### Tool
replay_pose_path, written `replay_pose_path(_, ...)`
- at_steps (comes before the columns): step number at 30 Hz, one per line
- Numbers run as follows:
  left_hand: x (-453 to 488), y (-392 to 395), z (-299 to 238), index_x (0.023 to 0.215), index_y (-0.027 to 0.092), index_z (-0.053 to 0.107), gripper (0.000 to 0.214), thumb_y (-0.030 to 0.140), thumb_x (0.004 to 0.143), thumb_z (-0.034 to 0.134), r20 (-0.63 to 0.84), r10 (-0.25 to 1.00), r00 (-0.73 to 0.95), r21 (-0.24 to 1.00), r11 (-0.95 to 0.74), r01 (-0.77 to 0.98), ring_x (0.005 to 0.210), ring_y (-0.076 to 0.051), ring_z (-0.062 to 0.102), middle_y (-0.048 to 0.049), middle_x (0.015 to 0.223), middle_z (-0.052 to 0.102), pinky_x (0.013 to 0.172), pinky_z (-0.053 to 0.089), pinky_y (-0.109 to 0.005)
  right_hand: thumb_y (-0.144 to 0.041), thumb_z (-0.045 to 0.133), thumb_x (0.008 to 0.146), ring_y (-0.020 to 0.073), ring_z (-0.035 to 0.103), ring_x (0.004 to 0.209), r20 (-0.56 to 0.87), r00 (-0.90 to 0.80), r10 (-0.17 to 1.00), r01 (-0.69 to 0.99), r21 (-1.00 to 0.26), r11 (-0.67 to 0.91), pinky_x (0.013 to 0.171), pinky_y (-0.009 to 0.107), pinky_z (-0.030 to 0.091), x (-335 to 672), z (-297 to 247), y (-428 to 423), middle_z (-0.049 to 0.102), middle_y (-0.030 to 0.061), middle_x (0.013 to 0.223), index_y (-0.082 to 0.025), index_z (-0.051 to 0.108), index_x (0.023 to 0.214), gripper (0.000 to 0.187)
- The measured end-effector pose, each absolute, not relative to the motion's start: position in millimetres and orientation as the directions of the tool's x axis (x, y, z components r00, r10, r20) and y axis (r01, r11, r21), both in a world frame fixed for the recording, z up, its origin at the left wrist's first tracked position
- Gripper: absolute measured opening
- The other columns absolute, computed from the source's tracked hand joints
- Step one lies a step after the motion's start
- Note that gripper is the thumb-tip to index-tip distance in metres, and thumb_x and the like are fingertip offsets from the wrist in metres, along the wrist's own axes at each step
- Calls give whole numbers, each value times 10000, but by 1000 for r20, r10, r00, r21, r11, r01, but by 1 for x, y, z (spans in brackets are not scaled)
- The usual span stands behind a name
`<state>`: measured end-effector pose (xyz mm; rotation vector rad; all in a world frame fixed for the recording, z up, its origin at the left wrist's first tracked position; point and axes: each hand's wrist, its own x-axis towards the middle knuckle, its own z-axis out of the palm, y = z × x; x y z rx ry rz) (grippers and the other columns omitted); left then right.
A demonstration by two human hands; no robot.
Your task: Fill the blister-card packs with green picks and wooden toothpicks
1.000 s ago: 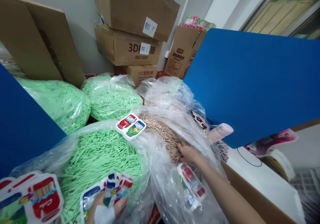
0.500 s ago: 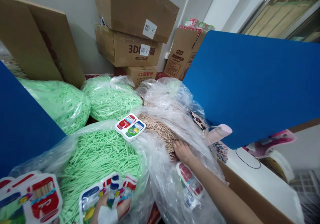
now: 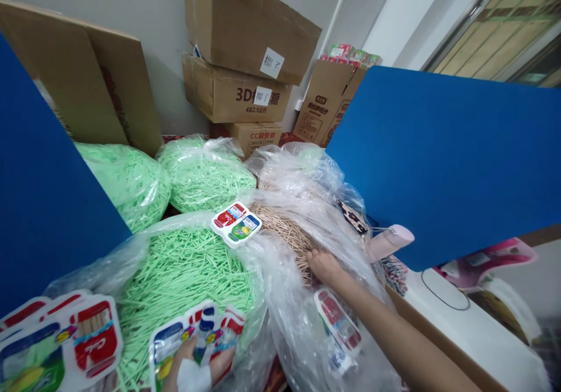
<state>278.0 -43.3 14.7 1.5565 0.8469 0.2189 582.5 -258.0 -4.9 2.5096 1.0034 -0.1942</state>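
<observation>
Fingers of the right hand (image 3: 326, 266) dig into the bag of tan sticks (image 3: 280, 228), grip unclear, none lifted out yet; near that bag's front, the left hand (image 3: 193, 373) clasps printed blister packs (image 3: 197, 336).

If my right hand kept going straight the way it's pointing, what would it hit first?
Your right hand points up-left into the brown sticks in the open bag; its fingertips seem to touch them. Beyond lies a small pack, though depth is unclear.
</observation>
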Motion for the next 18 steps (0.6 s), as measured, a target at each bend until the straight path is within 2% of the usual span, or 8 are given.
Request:
replay_pose_path(2,279,-39,16,550,190,665,159,339,520,715,-368,579,727,911,69,406,566,-287,654,-49,506,672,597,548,-358,-185,498,916,220,633,903,-323,735,596,677,322,-661,767,347,504,582,-2,-257,633,140,1003,-100,580,1064,189)
replay_pose_path(5,280,-35,17,555,186,675,181,330,471,743,-406,513,756,901,88,425,582,-292,658,-49,522,684,565,544,-338,-318,558,903,197,608,949,-400,732,551,672,289,-682,810,390,516,582,4,-258,596,85,1118,-141,558,1144,299)
replay_pose_path(9,279,-38,18,548,194,671,170,343,489,726,-394,548,737,909,117,399,568,-292,659,-41,498,677,578,542,-352,-331,549,908,194,593,986,-464,713,526,663,203,-720,833,390,511,587,16,-265,573,74,1177,-181,560,1154,288)
replay_pose_path(12,279,-44,22,548,200,671,157,355,532,689,-361,598,715,922,115,370,559,-285,663,-40,512,689,584,540,-349,-284,551,901,210,600,954,-446,720,531,630,101,-770,833,408,489,591,28,-271,613,98,1084,-136,583,1088,241)
replay_pose_path(15,279,-46,25,543,203,665,158,360,542,670,-345,590,730,929,104,355,567,-285,674,-40,526,702,575,541,-336,-193,616,814,268,612,909,-403,738,542,573,-51,-818,792,391,446,591,39,-278,651,130,909,-111,600,976,183)
replay_pose_path(18,281,-46,25,564,196,676,154,346,530,675,-352,592,725,925,99,368,574,-292,676,-43,536,710,583,545,-343,-271,685,741,246,624,799,-400,729,556,488,-267,-831,705,324,434,585,40,-285,638,71,764,-155,588,836,179)
